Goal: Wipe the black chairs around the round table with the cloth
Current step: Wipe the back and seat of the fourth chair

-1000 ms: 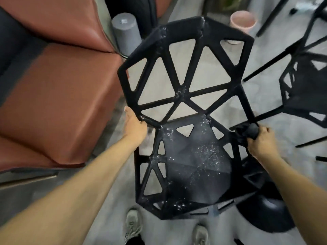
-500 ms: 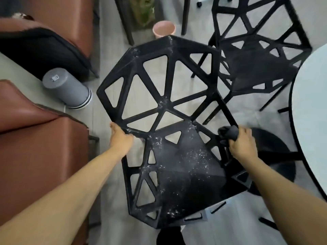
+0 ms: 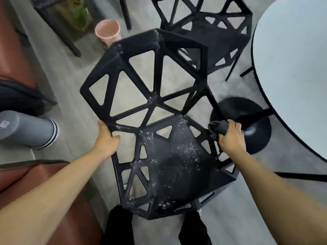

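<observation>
1. Your left hand grips the dusty black chair at its left edge, fingers curled.
2. Your right hand clutches the dark cloth against the chair's right edge, near the round tabletop.

Two black plastic lattice chairs, one dark grey bunched cloth, one round pale table, one pink plastic bin, one grey cylinder.

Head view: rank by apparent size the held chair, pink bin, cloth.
1. Held chair, by far the largest.
2. Pink bin, though it sits farther from the camera.
3. Cloth, bunched in the right hand and partly hidden.
</observation>
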Motion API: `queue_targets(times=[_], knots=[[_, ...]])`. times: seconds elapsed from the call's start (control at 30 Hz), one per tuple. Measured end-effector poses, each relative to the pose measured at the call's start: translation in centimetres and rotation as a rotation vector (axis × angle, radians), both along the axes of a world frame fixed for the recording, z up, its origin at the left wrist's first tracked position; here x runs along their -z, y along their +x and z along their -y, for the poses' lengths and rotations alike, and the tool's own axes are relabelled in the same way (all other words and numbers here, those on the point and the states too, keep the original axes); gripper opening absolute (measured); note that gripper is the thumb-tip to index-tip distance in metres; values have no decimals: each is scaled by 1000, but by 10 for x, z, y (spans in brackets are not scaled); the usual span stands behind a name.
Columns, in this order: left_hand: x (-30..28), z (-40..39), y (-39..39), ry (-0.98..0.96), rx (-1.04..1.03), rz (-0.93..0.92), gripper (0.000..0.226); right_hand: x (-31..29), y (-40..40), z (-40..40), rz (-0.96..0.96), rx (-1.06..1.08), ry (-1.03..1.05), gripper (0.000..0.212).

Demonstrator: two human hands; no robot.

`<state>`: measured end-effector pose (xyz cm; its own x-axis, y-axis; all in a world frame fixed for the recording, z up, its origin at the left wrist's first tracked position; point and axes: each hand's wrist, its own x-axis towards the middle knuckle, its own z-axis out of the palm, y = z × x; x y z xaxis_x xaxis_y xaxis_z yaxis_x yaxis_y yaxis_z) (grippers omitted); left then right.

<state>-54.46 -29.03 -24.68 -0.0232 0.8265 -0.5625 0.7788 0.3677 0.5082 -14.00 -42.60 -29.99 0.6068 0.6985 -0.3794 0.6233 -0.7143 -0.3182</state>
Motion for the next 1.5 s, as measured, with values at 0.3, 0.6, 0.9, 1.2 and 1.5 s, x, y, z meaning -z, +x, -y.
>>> queue_targets(times=[0.3, 0.6, 0.9, 1.2, 1.5], knots=[[3, -13, -9, -151, 333, 89, 98, -9, -20, 69, -14, 361, -94, 59], [-3, 20, 35, -51, 372, 148, 104, -9, -47, 153, -40, 511, -34, 55], [24, 7, 76, 119, 429, 108, 104, 10, -88, 203, -26, 672, 113, 51], [44, -19, 118, 226, 582, 211, 119, 40, -129, 230, 158, 857, 186, 49], [57, -15, 120, 455, 829, 314, 79, 41, -186, 247, 295, 917, 220, 44]])
